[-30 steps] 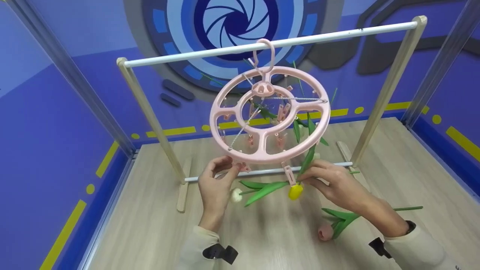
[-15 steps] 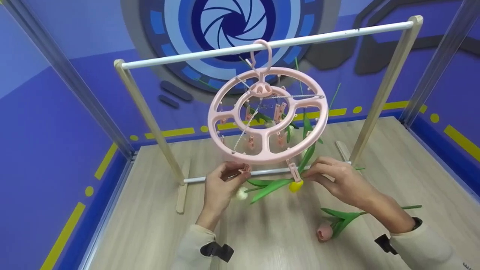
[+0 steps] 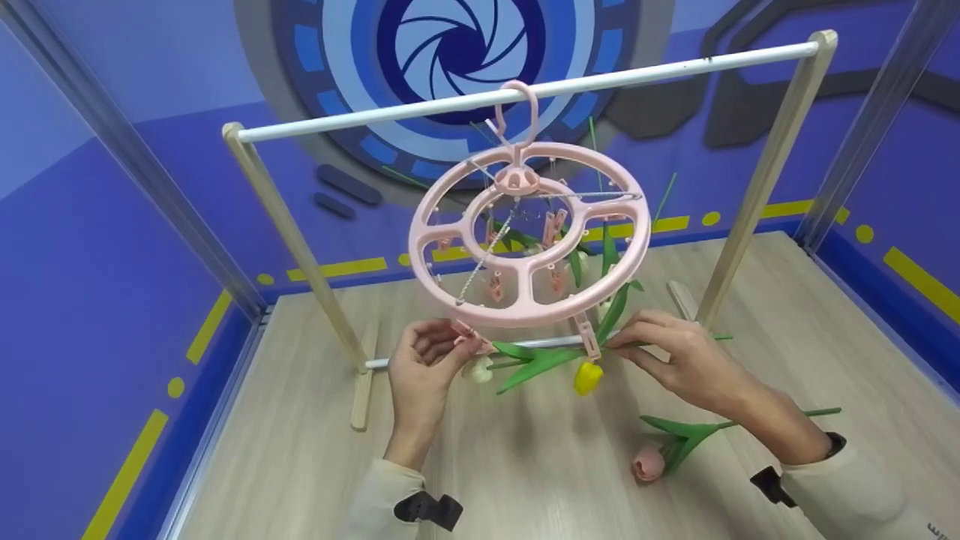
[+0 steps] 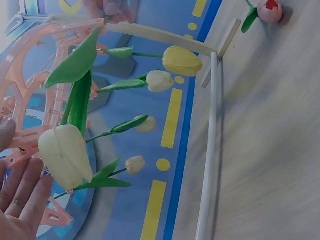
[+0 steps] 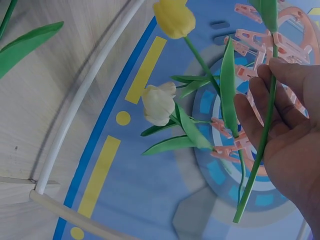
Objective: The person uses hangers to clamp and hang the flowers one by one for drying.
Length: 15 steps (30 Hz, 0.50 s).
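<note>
My left hand [image 3: 424, 371] pinches a pink clothespin [image 4: 27, 145] below the front rim of a round pink clip hanger [image 3: 525, 311]. Close beside that clothespin is the bloom of a white tulip [image 4: 65, 157], whose green leaves [image 3: 536, 365] stretch rightward. With thumb and fingers, my right hand [image 3: 675, 349] holds this tulip's green stem [image 5: 267, 120], so the flower lies roughly level under the hanger. A yellow tulip [image 3: 589, 377] hangs bloom down by a second clothespin [image 3: 587, 337], between my hands. Whether the left clothespin touches the white tulip's stem is hidden.
The hanger hooks over a white rail [image 3: 637, 75] on wooden posts [image 3: 289, 240]. Other white tulips [image 5: 159, 104] hang at its back. A pink tulip [image 3: 649, 463] lies on the wooden table [image 3: 300, 465] at front right. A lower white bar [image 4: 210, 150] crosses behind.
My left hand has taken hold of the clothespin and drawn it slightly left, tilting it. The white tulip has risen a little towards it. My right hand keeps its hold on the stem.
</note>
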{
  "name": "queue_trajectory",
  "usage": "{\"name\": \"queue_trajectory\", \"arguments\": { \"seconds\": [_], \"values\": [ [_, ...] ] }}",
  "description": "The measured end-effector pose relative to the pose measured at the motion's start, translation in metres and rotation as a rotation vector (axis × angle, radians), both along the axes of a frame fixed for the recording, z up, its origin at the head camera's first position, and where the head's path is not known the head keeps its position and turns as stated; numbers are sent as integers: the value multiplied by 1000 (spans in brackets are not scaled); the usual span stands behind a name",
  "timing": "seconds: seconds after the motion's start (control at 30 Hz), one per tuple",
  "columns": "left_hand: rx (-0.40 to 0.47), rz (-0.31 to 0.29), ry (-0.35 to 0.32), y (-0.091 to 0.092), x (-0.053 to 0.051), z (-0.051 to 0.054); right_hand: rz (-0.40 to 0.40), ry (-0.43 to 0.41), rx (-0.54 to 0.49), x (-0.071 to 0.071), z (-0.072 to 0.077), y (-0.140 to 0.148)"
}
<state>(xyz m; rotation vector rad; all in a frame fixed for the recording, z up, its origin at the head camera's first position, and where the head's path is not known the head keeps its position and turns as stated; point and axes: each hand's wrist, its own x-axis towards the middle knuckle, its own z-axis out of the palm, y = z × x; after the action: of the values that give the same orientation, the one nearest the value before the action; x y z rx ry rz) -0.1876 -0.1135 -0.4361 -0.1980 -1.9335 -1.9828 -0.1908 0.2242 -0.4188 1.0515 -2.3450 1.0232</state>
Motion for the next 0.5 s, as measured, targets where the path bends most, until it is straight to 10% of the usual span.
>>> {"name": "queue_trajectory", "arguments": {
  "seconds": [0.3, 0.5],
  "values": [
    [-5, 75, 57, -4, 11, 3, -1, 48, -14, -1, 4, -4],
    [8, -1, 80, -3, 14, 5, -27, 74, -20, 0, 5, -5]
  ]
}}
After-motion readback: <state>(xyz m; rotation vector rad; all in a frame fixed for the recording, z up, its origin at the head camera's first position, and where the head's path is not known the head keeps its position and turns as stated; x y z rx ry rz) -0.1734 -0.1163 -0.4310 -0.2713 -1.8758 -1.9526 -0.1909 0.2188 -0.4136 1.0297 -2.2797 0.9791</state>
